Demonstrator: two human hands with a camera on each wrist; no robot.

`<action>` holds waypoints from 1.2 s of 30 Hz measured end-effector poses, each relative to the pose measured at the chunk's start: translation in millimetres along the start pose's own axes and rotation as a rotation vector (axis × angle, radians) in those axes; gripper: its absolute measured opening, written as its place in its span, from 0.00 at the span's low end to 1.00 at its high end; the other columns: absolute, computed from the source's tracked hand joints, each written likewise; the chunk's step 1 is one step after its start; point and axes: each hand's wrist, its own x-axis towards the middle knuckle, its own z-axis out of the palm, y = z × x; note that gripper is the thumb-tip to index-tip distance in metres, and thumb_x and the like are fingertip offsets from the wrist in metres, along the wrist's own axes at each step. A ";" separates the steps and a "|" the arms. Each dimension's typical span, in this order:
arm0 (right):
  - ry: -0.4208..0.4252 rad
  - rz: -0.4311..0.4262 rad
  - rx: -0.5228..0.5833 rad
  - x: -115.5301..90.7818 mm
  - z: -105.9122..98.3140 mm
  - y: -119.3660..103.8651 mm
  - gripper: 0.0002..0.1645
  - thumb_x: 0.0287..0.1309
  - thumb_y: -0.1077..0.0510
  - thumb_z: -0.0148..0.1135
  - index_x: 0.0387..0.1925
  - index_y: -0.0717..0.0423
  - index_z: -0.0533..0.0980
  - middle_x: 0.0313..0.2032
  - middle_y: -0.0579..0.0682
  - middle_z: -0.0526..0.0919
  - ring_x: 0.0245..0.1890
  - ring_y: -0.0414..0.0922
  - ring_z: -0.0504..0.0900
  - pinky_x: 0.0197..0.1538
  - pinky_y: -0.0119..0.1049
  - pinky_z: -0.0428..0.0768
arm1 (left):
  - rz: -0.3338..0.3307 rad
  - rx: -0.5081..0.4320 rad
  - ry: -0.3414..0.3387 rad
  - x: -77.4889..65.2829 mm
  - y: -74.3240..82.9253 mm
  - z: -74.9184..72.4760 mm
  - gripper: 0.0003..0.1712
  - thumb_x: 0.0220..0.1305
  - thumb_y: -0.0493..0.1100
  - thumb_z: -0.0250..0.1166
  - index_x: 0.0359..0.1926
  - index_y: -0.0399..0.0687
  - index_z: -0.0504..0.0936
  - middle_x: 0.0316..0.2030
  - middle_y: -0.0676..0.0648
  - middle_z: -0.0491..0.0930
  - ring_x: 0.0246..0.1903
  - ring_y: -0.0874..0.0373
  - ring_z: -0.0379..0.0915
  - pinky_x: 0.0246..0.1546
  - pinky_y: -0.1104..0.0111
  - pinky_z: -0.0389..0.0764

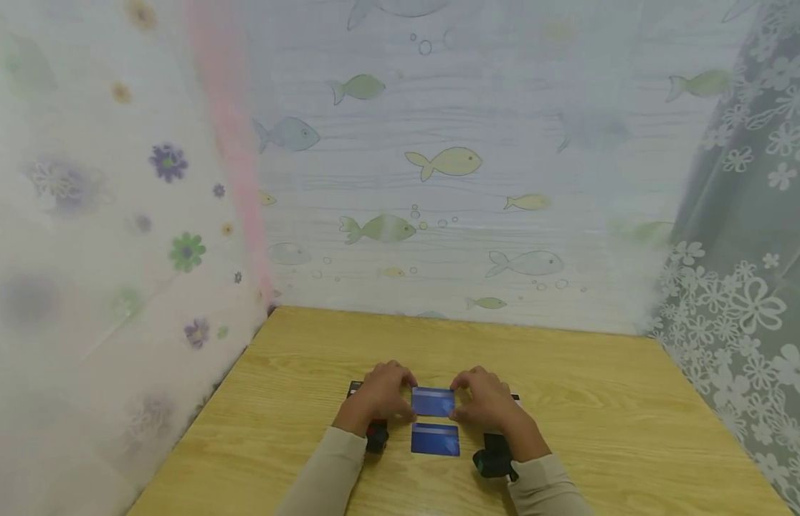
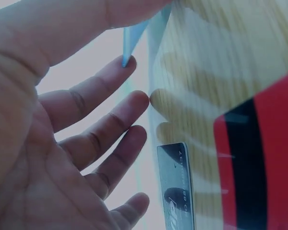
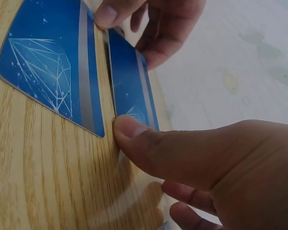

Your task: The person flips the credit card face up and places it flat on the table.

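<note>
Two blue cards lie one behind the other in the middle of the table. By its left end, my left hand pinches the far blue card between thumb and index finger. My right hand grips the opposite end of that card in the same way. In the right wrist view the far card looks slightly raised off the wood. The near blue card, with a pale stripe and a diamond drawing, lies flat and untouched.
Beside my left hand lie a dark card with pale lettering and a red card with a black stripe. Part of another card shows behind my right hand. Patterned curtains enclose the wooden table.
</note>
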 end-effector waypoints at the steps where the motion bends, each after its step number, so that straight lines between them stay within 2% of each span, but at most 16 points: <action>1: 0.000 0.000 -0.001 0.1 0.0 -0.1 0.24 0.47 0.45 0.84 0.46 0.39 0.84 0.53 0.49 0.80 0.55 0.55 0.78 0.56 0.65 0.72 | -0.001 -0.004 0.003 0.2 -0.1 0.1 0.27 0.45 0.51 0.85 0.47 0.56 0.87 0.52 0.50 0.79 0.58 0.45 0.69 0.61 0.44 0.69; 5: 0.003 -0.004 -0.012 0.8 0.1 -2.3 0.27 0.48 0.45 0.83 0.50 0.41 0.84 0.52 0.50 0.81 0.53 0.53 0.78 0.54 0.62 0.74 | 0.015 -0.002 0.018 1.7 -0.7 -0.3 0.28 0.46 0.51 0.85 0.50 0.55 0.87 0.54 0.50 0.80 0.60 0.44 0.70 0.64 0.45 0.69; 11: 0.009 -0.065 -0.010 6.9 -0.5 -12.6 0.42 0.46 0.41 0.84 0.63 0.44 0.80 0.57 0.53 0.80 0.56 0.57 0.78 0.53 0.64 0.75 | 0.039 -0.012 0.046 5.0 -1.1 -6.3 0.29 0.49 0.54 0.83 0.53 0.56 0.86 0.61 0.47 0.78 0.65 0.41 0.68 0.65 0.44 0.71; 17: 0.024 -0.117 -0.014 13.2 1.9 -18.8 0.47 0.43 0.37 0.84 0.66 0.45 0.79 0.57 0.54 0.81 0.56 0.59 0.79 0.53 0.65 0.77 | 0.060 -0.071 0.052 5.1 -0.7 -8.3 0.29 0.52 0.54 0.82 0.55 0.56 0.85 0.62 0.47 0.77 0.67 0.39 0.65 0.66 0.41 0.68; 24: 0.026 -0.128 -0.001 20.1 2.5 -22.0 0.44 0.44 0.37 0.83 0.64 0.42 0.80 0.55 0.49 0.82 0.53 0.54 0.81 0.53 0.65 0.75 | 0.114 -0.138 0.083 7.3 -3.0 -9.8 0.30 0.54 0.57 0.80 0.57 0.57 0.85 0.61 0.47 0.77 0.67 0.39 0.65 0.66 0.40 0.68; 29: 0.019 -0.153 0.038 22.9 1.8 -24.9 0.40 0.48 0.39 0.82 0.63 0.42 0.80 0.55 0.49 0.83 0.54 0.54 0.81 0.54 0.67 0.73 | 0.119 -0.190 0.096 8.1 -3.2 -11.6 0.30 0.54 0.59 0.80 0.58 0.59 0.85 0.63 0.48 0.76 0.69 0.39 0.63 0.65 0.39 0.69; 32: 0.020 -0.157 0.103 24.1 3.4 -24.6 0.36 0.50 0.44 0.81 0.61 0.43 0.81 0.55 0.49 0.83 0.54 0.55 0.81 0.55 0.63 0.76 | 0.119 -0.237 0.091 7.7 -3.1 -11.9 0.33 0.56 0.59 0.79 0.61 0.57 0.83 0.63 0.49 0.76 0.69 0.41 0.64 0.65 0.40 0.71; 36: 0.041 -0.144 0.206 24.7 5.9 -21.7 0.32 0.52 0.47 0.81 0.60 0.46 0.82 0.54 0.47 0.83 0.54 0.55 0.82 0.54 0.52 0.82 | 0.142 -0.301 0.068 6.2 -2.8 -13.2 0.40 0.57 0.58 0.79 0.69 0.55 0.77 0.64 0.48 0.76 0.68 0.44 0.66 0.65 0.43 0.72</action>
